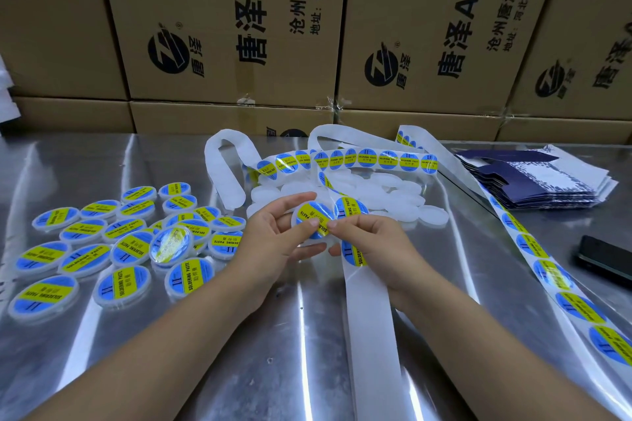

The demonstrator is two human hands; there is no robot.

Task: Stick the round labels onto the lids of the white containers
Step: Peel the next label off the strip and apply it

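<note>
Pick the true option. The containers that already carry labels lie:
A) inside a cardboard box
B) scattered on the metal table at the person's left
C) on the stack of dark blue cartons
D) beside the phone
B: the labelled containers lie scattered on the metal table, out to the left of the left hand.

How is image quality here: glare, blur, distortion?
Head view: streaky glare on the metal table; wide-angle bending of the cardboard boxes and label strip towards the edges; labelled containers slightly soft yet legible; held white container and its round label evenly lit, sharp.
</note>
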